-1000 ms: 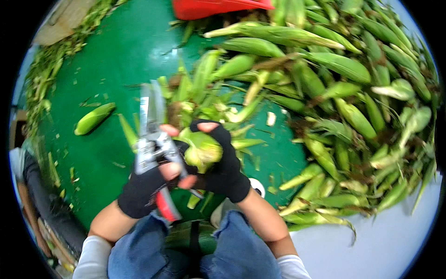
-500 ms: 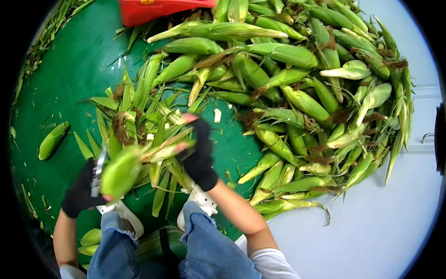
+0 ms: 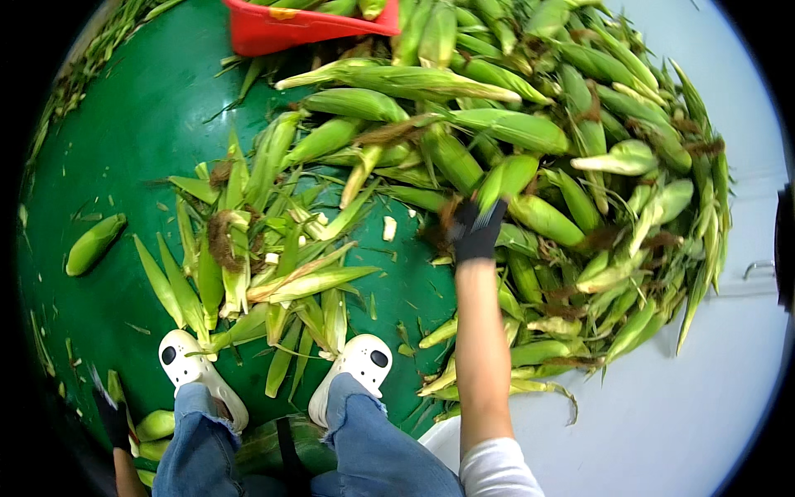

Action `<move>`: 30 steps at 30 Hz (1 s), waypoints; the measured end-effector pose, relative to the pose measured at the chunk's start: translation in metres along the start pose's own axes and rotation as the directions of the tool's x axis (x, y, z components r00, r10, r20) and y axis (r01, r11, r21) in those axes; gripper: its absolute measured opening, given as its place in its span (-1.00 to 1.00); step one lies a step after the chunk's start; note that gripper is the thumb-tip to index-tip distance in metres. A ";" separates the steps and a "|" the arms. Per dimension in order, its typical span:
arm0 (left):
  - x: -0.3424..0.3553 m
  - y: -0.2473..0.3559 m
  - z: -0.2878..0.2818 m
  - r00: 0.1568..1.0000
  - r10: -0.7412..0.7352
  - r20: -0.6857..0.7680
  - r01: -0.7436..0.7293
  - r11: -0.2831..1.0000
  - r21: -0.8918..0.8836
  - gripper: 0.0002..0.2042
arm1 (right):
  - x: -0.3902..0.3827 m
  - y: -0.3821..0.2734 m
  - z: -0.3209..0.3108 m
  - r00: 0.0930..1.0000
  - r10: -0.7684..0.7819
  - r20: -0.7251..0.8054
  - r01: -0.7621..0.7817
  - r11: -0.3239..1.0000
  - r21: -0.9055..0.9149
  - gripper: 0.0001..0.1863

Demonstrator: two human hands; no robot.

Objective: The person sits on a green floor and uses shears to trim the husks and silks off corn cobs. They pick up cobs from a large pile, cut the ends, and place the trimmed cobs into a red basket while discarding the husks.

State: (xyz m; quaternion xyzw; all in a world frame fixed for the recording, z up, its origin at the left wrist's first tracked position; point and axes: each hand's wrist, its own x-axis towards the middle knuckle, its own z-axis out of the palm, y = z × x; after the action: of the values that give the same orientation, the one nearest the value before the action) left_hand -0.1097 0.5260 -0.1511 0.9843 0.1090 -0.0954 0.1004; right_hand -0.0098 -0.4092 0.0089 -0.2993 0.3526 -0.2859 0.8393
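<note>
At the pile on the right, my right hand (image 3: 478,230), in a black fingerless glove, is closed on the lower end of a green ear of corn (image 3: 508,177). Brown silk shows beside that hand. Low at the left edge, my gloved left hand (image 3: 114,421) grips a knife (image 3: 98,383), its thin blade pointing up and blurred. Another ear of corn (image 3: 115,386) shows right beside the left hand; I cannot tell whether the hand touches it. Stripped husks (image 3: 286,286) lie heaped between my hands, in front of my shoes.
A big pile of unhusked corn (image 3: 580,248) fills the right side. A red basket (image 3: 306,29) with ears in it stands at the top. One ear (image 3: 95,244) lies alone on the green floor (image 3: 124,157). Several ears (image 3: 155,426) lie beside my left leg. My white clogs (image 3: 364,364) flank the husks.
My right hand has left the husk heap and reached to the corn pile, taking hold of an ear there. My left hand has dropped back to the lower left, away from the husks.
</note>
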 end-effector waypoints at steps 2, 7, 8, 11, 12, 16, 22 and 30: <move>0.024 0.090 -0.007 0.994 0.101 -0.048 -0.107 0.982 -0.154 -0.24 | -0.070 0.052 -0.042 0.995 0.083 -0.046 -0.091 0.979 -0.181 -0.37; 0.050 0.379 -0.095 0.822 0.569 0.010 -0.513 0.748 -0.422 -0.18 | -0.217 0.112 -0.125 0.980 0.087 -0.179 -0.185 0.738 -0.649 -0.58; 0.054 0.437 -0.122 0.775 0.614 0.149 -0.497 0.737 -0.458 -0.16 | -0.229 0.112 -0.149 0.992 -0.057 -0.114 -0.065 0.544 -0.837 -0.53; 0.067 0.509 -0.154 0.642 0.751 0.152 -0.627 0.629 -0.460 -0.08 | -0.231 0.060 -0.114 0.888 0.062 0.456 0.458 -0.022 -0.889 -0.31; 0.070 0.537 -0.171 0.591 0.735 0.332 -0.524 0.663 -0.535 -0.04 | -0.228 0.043 -0.103 0.859 0.128 0.496 0.509 -0.105 -0.854 -0.28; 0.084 0.566 -0.111 -0.244 0.830 0.502 -0.339 0.412 -0.846 -0.22 | -0.206 -0.004 -0.015 0.644 0.429 0.633 0.755 -0.228 -0.614 -0.34; 0.010 0.551 -0.059 -0.108 0.852 0.512 0.237 0.522 -0.819 -0.11 | -0.167 0.067 -0.023 0.943 0.228 0.243 -0.222 0.974 -0.053 -0.12; -0.024 0.542 -0.053 0.703 0.699 0.131 -0.453 0.582 -0.675 -0.37 | -0.182 0.123 0.021 0.969 -0.242 -0.046 0.226 0.948 -0.225 -0.53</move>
State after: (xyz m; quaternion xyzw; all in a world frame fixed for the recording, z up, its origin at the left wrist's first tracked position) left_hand 0.0028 0.0147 0.0010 0.8400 -0.2220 -0.2079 0.4492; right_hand -0.0673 -0.1965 0.0109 -0.4187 0.3745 -0.3537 0.7479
